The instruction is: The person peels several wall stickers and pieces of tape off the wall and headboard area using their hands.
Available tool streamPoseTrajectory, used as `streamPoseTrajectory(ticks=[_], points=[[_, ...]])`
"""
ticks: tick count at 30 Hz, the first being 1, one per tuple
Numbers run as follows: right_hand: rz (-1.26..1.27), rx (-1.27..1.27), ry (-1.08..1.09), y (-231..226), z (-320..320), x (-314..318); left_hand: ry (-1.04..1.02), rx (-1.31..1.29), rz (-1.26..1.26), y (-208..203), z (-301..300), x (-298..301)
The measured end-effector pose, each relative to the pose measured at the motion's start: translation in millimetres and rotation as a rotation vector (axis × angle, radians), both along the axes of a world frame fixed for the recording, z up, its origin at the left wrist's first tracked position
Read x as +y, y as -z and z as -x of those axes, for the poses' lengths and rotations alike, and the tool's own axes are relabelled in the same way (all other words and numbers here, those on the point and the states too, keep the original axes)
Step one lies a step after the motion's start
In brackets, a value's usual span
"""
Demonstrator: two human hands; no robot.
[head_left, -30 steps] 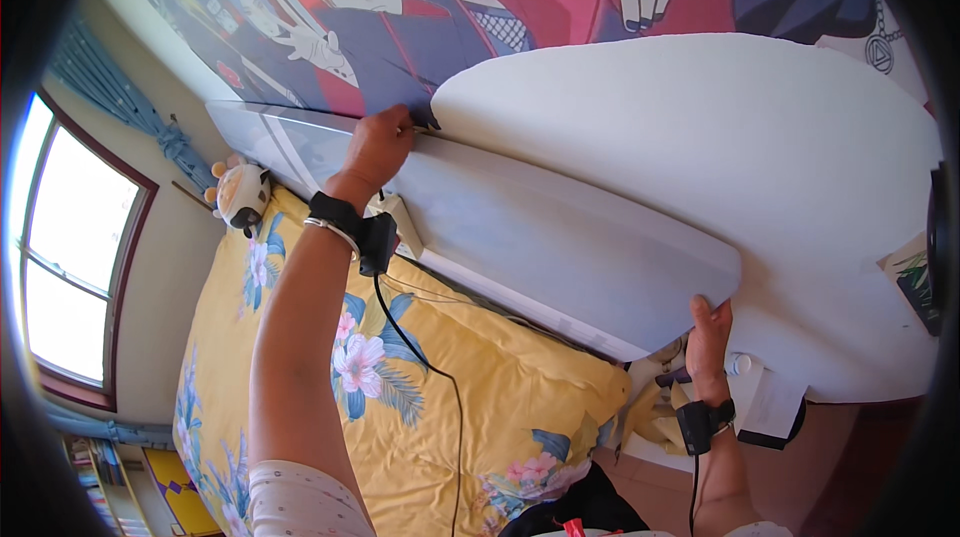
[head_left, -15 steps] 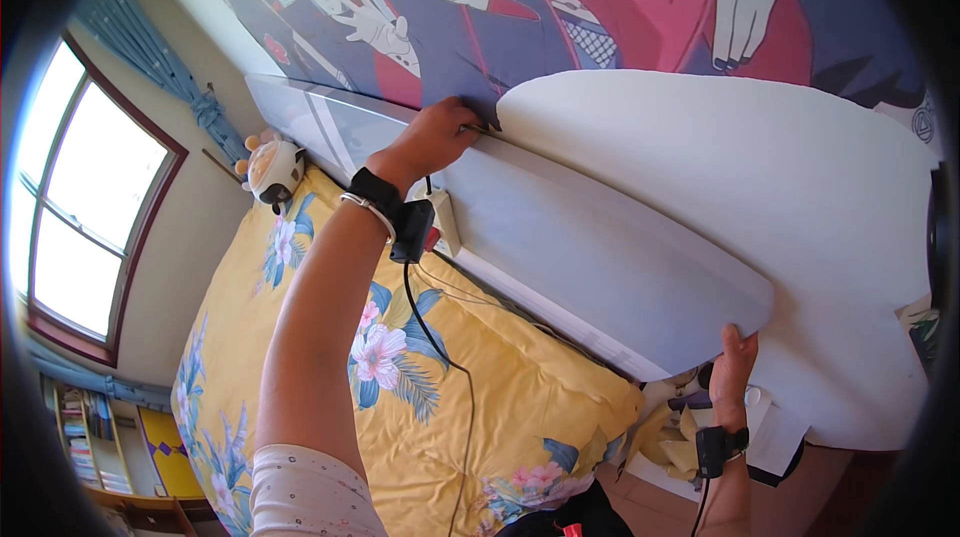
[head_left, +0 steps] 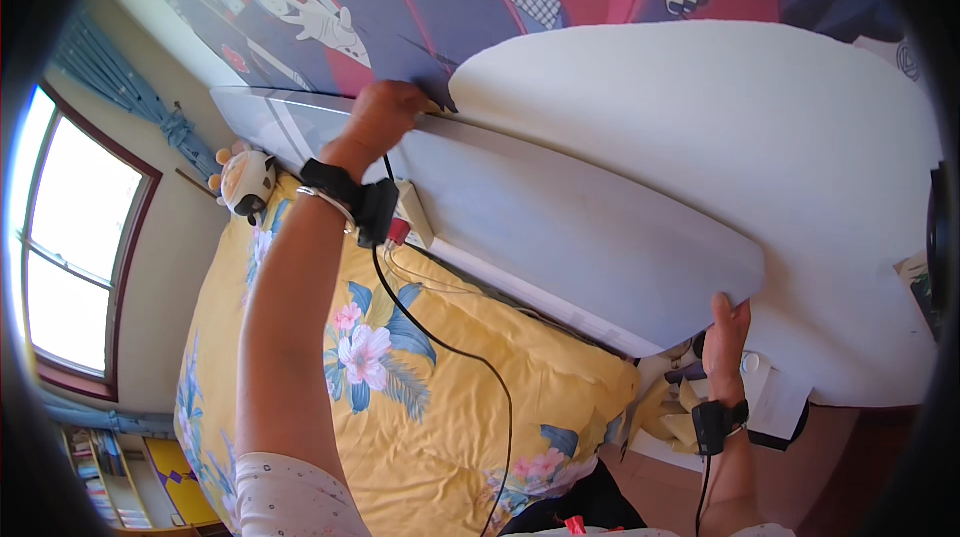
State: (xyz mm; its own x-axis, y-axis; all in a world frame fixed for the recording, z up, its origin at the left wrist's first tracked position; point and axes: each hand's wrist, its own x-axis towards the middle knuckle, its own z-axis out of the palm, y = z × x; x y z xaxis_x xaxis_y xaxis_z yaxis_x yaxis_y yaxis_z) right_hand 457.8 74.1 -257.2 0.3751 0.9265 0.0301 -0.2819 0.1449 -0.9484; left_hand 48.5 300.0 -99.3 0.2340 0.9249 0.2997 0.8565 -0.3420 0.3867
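A long pale grey headboard (head_left: pixel 560 207) with a rounded right end stands along the wall behind the bed. My left hand (head_left: pixel 382 117) is at its top edge, fingers closed beside the lower edge of a printed wall mural (head_left: pixel 400 37). A small tan bit shows at those fingertips; what they pinch is mostly hidden. At the headboard's rounded end, my right hand (head_left: pixel 725 342) grips the edge with the thumb up, its other fingers partly out of sight. A large white surface (head_left: pixel 700 117) with a curved upper border lies behind the headboard.
A yellow flowered bedspread (head_left: pixel 390 417) covers the bed. A white socket strip (head_left: pixel 415 217) with a red plug (head_left: pixel 398 232) is against the headboard. A plush toy (head_left: pixel 245 182) sits in the far corner. Papers (head_left: pixel 775 402) lie near my right wrist. Black cables trail from both wrists.
The view has shifted, so the wall and headboard sit further left and higher. Both hands stay at about the same places on the headboard.
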Motion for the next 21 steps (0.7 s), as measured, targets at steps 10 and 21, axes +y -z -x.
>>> streamPoseTrajectory(ticks=[10, 21], points=[[-0.019, -0.042, 0.007, -2.0, 0.5, -3.3, -0.035, -0.308, 0.104, 3.9, 21.5, 2.2], [0.009, -0.027, -0.029, 3.7, -4.3, -2.0, -0.053, -0.52, 0.122, -1.2, 34.1, 9.3]])
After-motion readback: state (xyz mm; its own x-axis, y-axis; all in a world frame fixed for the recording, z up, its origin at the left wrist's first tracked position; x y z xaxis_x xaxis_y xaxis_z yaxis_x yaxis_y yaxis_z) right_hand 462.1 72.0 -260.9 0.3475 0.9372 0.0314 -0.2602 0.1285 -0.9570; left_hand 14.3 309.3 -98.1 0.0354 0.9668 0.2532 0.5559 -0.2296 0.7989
